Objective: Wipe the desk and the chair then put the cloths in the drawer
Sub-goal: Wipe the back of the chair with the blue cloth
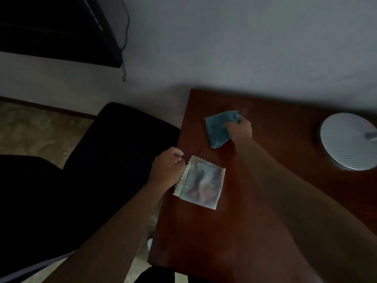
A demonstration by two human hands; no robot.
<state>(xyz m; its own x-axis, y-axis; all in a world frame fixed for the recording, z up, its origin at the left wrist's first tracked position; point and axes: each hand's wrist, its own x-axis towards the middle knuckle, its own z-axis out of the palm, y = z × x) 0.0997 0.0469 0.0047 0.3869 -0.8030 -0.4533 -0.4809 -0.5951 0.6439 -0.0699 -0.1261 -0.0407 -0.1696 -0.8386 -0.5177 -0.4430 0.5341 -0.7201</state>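
A reddish-brown wooden desk [265,201] fills the right half of the view. My right hand [239,128] grips a blue cloth [217,128] that lies on the far left part of the desk. Nearer to me lie pale patterned cloths [203,184] with zigzag edges, stacked flat by the desk's left edge. My left hand [167,167] is curled at their left edge and pinches the corner. A dark chair [114,144] stands left of the desk. No drawer is visible.
A round silver lamp base [346,139] sits at the desk's right side. A pale wall runs behind the desk, with a dark window or screen [57,27] and a hanging cord [124,58] at upper left. Patterned floor [30,129] lies beyond the chair.
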